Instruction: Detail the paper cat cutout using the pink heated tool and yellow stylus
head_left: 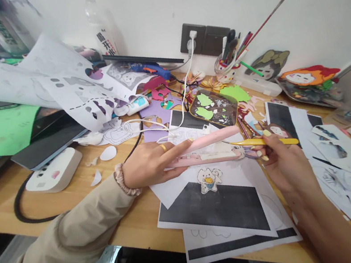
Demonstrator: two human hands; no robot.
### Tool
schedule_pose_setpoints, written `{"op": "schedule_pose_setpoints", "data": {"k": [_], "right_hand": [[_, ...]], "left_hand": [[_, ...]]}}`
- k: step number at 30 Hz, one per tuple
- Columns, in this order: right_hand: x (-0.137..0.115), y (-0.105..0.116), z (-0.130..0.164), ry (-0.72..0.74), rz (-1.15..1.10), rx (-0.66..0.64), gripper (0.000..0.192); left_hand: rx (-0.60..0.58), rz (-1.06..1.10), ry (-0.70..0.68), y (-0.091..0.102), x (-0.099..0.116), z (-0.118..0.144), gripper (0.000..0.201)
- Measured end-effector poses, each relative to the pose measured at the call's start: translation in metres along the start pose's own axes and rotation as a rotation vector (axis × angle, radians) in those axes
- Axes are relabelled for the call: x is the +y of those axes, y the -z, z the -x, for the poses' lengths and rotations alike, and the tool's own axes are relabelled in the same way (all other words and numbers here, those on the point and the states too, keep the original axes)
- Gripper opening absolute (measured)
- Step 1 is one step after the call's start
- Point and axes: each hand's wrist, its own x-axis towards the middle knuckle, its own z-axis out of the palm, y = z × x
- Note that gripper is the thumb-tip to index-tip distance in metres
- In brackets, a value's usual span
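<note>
My left hand [154, 162] grips a pink clamp-style heat tool [209, 148] with two long arms, lying across printed sheets at the desk's middle. Its white cable [185, 89] runs back to a wall socket [193, 37]. My right hand [281, 162] pinches yellow tweezers [258, 141], whose tip reaches between the pink tool's arms near its far end. A small cartoon animal cutout [209, 177] lies on the paper just below the tool. Black-and-white printed sheets [217, 214] are stacked under both hands.
A dark tray with green paper scraps [214, 107] sits behind the tool. A cup of brushes and pens [227, 61] stands by the wall. Cut white paper [62, 85], a tablet [47, 138], a white box [55, 171] and a blue glue gun [151, 68] lie left. Character cutouts [309, 78] crowd the right.
</note>
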Motion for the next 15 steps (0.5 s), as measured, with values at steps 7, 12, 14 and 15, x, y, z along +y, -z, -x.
{"op": "schedule_pose_setpoints", "data": {"k": [7,12,14,15], "right_hand": [[0.0000,-0.0005,-0.0001,-0.005,-0.014,0.005,0.015],[0.0004,-0.0003,-0.0007,0.004,-0.017,-0.016,0.014],[0.0007,-0.0001,-0.0011,0.003,-0.018,-0.018,0.014],[0.0009,0.0001,-0.0013,0.003,-0.022,-0.012,0.014]], "left_hand": [[-0.015,0.017,0.009,-0.0006,-0.0001,0.0009,0.044],[-0.017,0.025,0.010,-0.0008,0.0001,0.0011,0.045],[-0.015,0.025,0.009,-0.0007,0.0002,0.0009,0.045],[-0.016,0.024,0.009,-0.0005,0.0002,0.0009,0.045]]}}
